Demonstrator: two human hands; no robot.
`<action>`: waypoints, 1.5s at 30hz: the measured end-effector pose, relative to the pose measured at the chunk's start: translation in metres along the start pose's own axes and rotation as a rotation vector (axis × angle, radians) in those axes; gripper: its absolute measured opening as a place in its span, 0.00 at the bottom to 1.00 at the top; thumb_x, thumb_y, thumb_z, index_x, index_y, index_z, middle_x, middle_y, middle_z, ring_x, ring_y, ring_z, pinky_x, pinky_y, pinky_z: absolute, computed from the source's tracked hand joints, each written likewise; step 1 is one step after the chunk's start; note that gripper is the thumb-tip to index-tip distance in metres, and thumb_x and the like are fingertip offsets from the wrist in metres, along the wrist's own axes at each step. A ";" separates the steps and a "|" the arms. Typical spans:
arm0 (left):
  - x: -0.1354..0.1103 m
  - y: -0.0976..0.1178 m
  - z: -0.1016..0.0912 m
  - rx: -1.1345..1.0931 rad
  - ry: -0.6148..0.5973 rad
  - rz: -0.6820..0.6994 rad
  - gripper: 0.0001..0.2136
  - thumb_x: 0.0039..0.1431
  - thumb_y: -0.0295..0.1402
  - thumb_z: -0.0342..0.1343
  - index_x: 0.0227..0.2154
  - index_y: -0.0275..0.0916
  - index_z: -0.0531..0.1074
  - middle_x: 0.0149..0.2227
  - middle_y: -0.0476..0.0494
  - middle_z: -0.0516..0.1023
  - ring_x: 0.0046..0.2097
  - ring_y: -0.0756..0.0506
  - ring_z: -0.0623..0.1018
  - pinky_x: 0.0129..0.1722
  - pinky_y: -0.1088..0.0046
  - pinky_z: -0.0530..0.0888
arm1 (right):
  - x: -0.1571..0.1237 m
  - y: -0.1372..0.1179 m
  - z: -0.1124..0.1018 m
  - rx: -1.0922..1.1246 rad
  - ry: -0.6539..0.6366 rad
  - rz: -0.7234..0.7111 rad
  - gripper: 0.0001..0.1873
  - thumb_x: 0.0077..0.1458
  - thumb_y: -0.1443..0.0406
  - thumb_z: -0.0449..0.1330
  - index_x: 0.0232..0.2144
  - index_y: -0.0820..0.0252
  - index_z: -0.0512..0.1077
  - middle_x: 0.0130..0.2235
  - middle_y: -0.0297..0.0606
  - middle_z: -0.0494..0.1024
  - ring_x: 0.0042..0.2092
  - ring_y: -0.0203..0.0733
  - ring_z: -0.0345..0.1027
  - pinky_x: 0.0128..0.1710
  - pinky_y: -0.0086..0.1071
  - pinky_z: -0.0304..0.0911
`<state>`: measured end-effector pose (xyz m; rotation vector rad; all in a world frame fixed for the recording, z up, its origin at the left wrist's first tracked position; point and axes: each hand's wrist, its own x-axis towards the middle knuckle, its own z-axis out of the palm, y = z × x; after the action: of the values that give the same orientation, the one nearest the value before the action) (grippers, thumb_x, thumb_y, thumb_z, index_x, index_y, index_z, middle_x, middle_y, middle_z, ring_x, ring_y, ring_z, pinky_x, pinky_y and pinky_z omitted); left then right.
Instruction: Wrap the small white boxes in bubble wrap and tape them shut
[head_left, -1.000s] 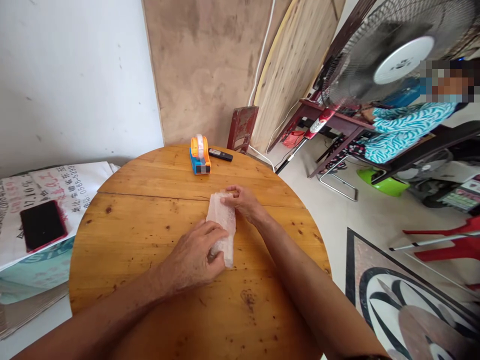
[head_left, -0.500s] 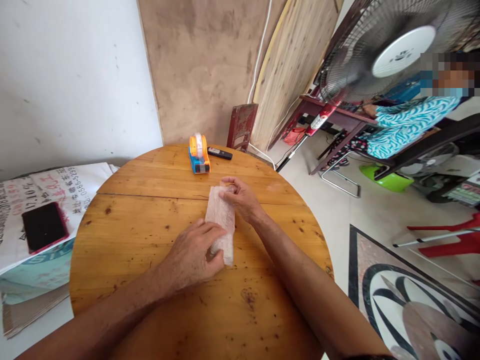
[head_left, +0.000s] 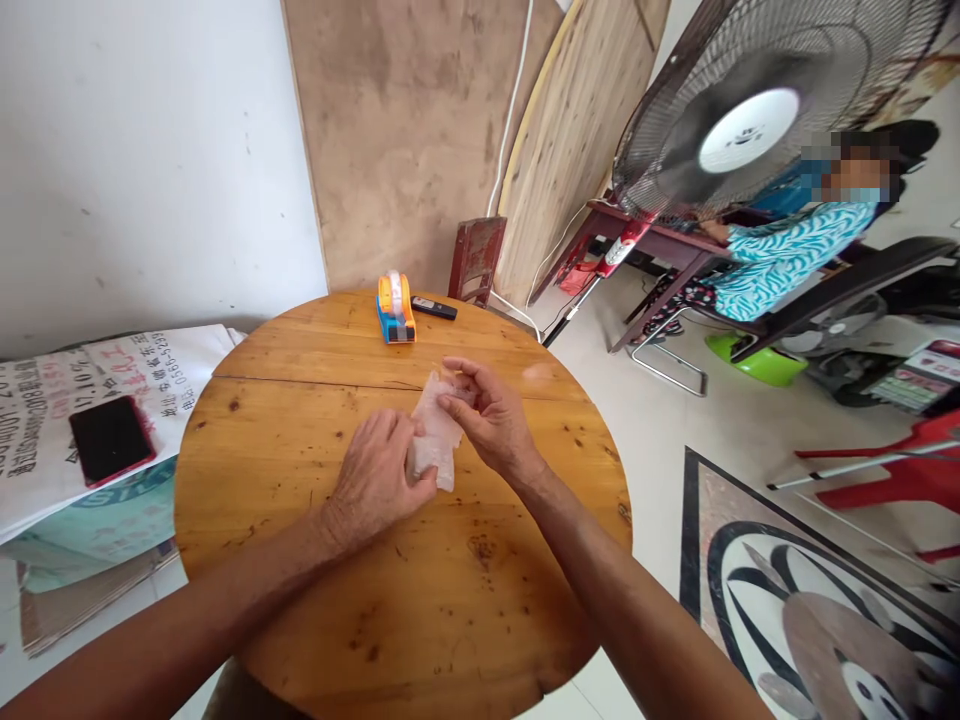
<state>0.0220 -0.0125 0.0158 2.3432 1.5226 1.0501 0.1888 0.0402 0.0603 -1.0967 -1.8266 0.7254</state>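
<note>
A whitish bubble-wrap bundle (head_left: pixel 437 440) lies in the middle of the round wooden table (head_left: pixel 300 500). My left hand (head_left: pixel 379 478) grips its near end, fingers curled over it. My right hand (head_left: pixel 487 415) pinches its far end and lifts that end slightly off the wood. An orange and blue tape dispenser (head_left: pixel 395 308) stands at the far edge of the table, with a small black remote-like device (head_left: pixel 433 308) lying beside it on the right.
A black phone in a red case (head_left: pixel 111 438) lies on printed sacks left of the table. A big standing fan (head_left: pixel 742 100) is at the right. Behind it a person in a teal patterned top (head_left: pixel 795 250) sits at a dark table. Wooden boards lean against the wall.
The bundle looks shorter and more crumpled; my right hand has lifted its far end and drawn it towards me. The camera has shifted slightly.
</note>
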 end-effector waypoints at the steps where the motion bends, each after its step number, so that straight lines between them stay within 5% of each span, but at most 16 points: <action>1: -0.001 0.000 0.001 -0.009 0.027 -0.039 0.14 0.50 0.33 0.58 0.41 0.39 0.67 0.40 0.41 0.69 0.45 0.38 0.71 0.45 0.59 0.71 | -0.003 -0.003 -0.001 -0.027 -0.001 -0.028 0.22 0.55 0.63 0.60 0.52 0.54 0.68 0.42 0.38 0.77 0.42 0.43 0.71 0.43 0.37 0.69; 4: 0.000 -0.002 0.004 -0.150 0.063 -0.125 0.24 0.48 0.33 0.60 0.50 0.39 0.62 0.47 0.39 0.68 0.51 0.37 0.70 0.51 0.55 0.70 | -0.018 -0.012 -0.003 -0.117 -0.011 -0.121 0.21 0.56 0.66 0.59 0.53 0.52 0.69 0.46 0.39 0.78 0.44 0.43 0.72 0.48 0.38 0.68; 7: 0.002 -0.006 0.007 -0.404 -0.023 -0.162 0.31 0.49 0.32 0.60 0.57 0.39 0.58 0.54 0.36 0.67 0.56 0.36 0.68 0.56 0.53 0.67 | -0.039 -0.018 0.001 -0.177 -0.038 -0.175 0.23 0.58 0.69 0.56 0.56 0.51 0.67 0.47 0.38 0.79 0.44 0.41 0.74 0.47 0.36 0.69; 13: 0.003 -0.014 0.007 -0.762 -0.224 -0.158 0.12 0.54 0.34 0.58 0.42 0.40 0.67 0.44 0.43 0.75 0.44 0.44 0.75 0.44 0.65 0.73 | -0.075 -0.015 0.014 -0.191 -0.019 -0.253 0.33 0.56 0.74 0.54 0.62 0.48 0.58 0.45 0.38 0.79 0.44 0.41 0.75 0.46 0.36 0.71; 18: 0.005 -0.018 0.005 -0.604 -0.201 -0.002 0.01 0.56 0.29 0.53 0.32 0.39 0.68 0.43 0.44 0.75 0.45 0.45 0.74 0.47 0.65 0.71 | -0.087 -0.009 0.017 -0.275 0.011 -0.303 0.39 0.56 0.74 0.54 0.66 0.45 0.48 0.49 0.41 0.77 0.43 0.43 0.75 0.43 0.38 0.72; 25: 0.006 -0.024 -0.014 -0.302 -0.283 0.138 0.08 0.55 0.31 0.54 0.38 0.40 0.72 0.49 0.41 0.77 0.54 0.38 0.73 0.55 0.57 0.69 | -0.092 -0.002 0.021 -0.443 0.006 -0.401 0.40 0.57 0.73 0.52 0.68 0.47 0.44 0.45 0.42 0.79 0.41 0.46 0.75 0.39 0.39 0.73; 30: -0.006 -0.028 -0.012 -0.197 -0.272 0.259 0.17 0.52 0.32 0.59 0.47 0.38 0.69 0.62 0.33 0.67 0.64 0.36 0.65 0.63 0.55 0.63 | -0.095 -0.002 0.022 -0.467 -0.001 -0.479 0.37 0.58 0.74 0.52 0.67 0.54 0.47 0.44 0.43 0.79 0.41 0.45 0.75 0.39 0.38 0.72; 36: -0.002 -0.022 0.004 -0.332 -0.219 0.079 0.15 0.54 0.31 0.56 0.46 0.38 0.69 0.49 0.38 0.77 0.49 0.41 0.77 0.48 0.63 0.74 | -0.089 -0.006 0.016 -0.396 0.016 -0.403 0.32 0.58 0.73 0.53 0.64 0.52 0.54 0.44 0.41 0.79 0.41 0.43 0.75 0.40 0.36 0.71; 40: 0.018 -0.018 -0.002 -0.525 -0.353 -0.248 0.08 0.49 0.32 0.58 0.33 0.38 0.70 0.31 0.48 0.77 0.32 0.46 0.77 0.30 0.71 0.74 | -0.054 -0.005 0.009 -0.113 0.003 -0.111 0.29 0.56 0.71 0.56 0.60 0.55 0.60 0.38 0.37 0.78 0.38 0.38 0.74 0.39 0.32 0.69; 45: 0.041 -0.018 -0.004 -0.782 -0.570 -0.599 0.11 0.50 0.37 0.54 0.35 0.37 0.70 0.28 0.48 0.77 0.24 0.47 0.76 0.20 0.73 0.72 | -0.012 0.014 0.002 0.362 -0.144 0.206 0.33 0.52 0.64 0.61 0.60 0.60 0.57 0.38 0.37 0.77 0.35 0.38 0.72 0.35 0.31 0.68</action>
<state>0.0158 0.0304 0.0293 1.3502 1.1611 0.5819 0.1949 0.0353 0.0437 -1.0182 -1.6266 1.2313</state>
